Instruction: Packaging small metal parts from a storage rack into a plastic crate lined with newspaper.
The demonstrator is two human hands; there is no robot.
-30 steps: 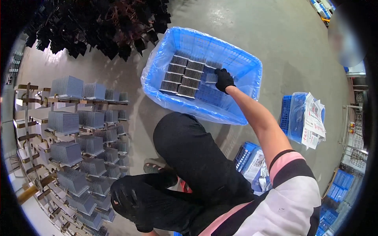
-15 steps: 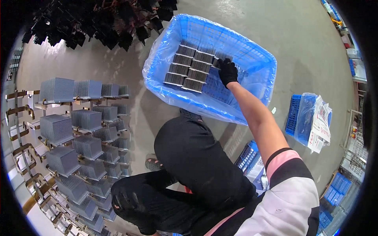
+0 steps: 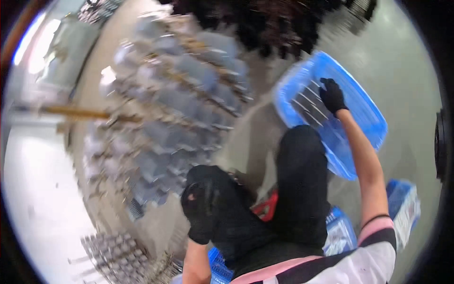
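Observation:
My right hand [image 3: 333,96], in a black glove, is inside the blue crate [image 3: 376,110], beside the upper end of the grey finned heat sinks [image 3: 307,102]. Its fingers look slightly bent and apart, and I see nothing between them. The heat sinks sit in rows along the crate's left side, blurred by motion. My left hand [image 3: 201,231], also gloved in black, is by my left knee; its fingers merge with the dark trousers and cannot be made out.
On my left stands a rack of hanging heat sinks [image 3: 189,73], smeared by motion. Dark finned parts [image 3: 274,23] hang at the far side. A smaller blue basket [image 3: 401,208] with papers is at right. Something red [image 3: 266,206] shows between my legs.
The view has swung left, so the crate now appears farther right and the rack nearer the middle. My right hand has shifted within the crate. More of my left forearm shows.

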